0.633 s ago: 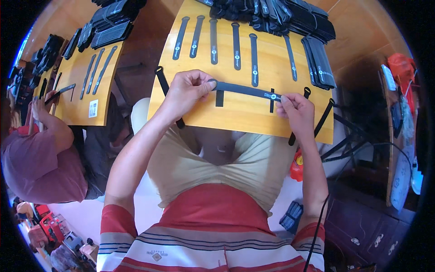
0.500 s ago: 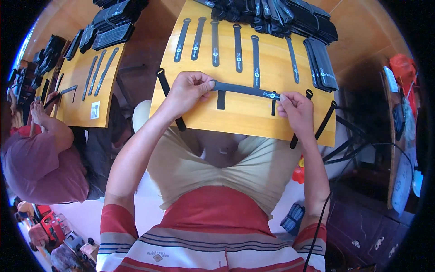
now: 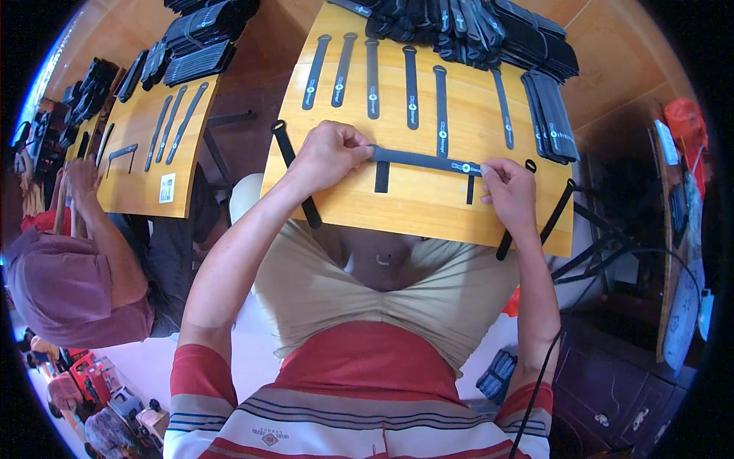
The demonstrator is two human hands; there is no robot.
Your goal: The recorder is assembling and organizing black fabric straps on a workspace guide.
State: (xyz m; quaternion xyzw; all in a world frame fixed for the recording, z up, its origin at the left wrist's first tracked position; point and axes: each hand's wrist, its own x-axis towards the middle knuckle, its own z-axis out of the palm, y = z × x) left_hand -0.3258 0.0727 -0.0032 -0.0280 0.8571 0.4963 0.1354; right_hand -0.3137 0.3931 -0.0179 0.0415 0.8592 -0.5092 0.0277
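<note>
A dark grey hook-and-loop strap (image 3: 424,159) with a small white print lies stretched sideways over the yellow wooden board (image 3: 428,210). My left hand (image 3: 334,155) pinches its left end between thumb and fingers. My right hand (image 3: 511,191) is closed on its right end. Just below the strap, a short black strip (image 3: 381,177) and a thinner black strip (image 3: 469,190) show on the board. Farther up lie several loose straps, such as a dark strap (image 3: 411,88), each with a slotted end pointing away from me.
Bundled straps (image 3: 527,34) pile up along the board's far edge, with a stack of straps (image 3: 552,115) at the right. Black bands (image 3: 282,145) cross the board's left and right edges. At left, another person (image 3: 84,275) sits by a similar board (image 3: 145,183). A cable (image 3: 539,375) hangs by my right arm.
The whole view has shifted slightly, moving the board a little right and down. Both my hands keep hold of the strap's ends. The other person's hands have moved.
</note>
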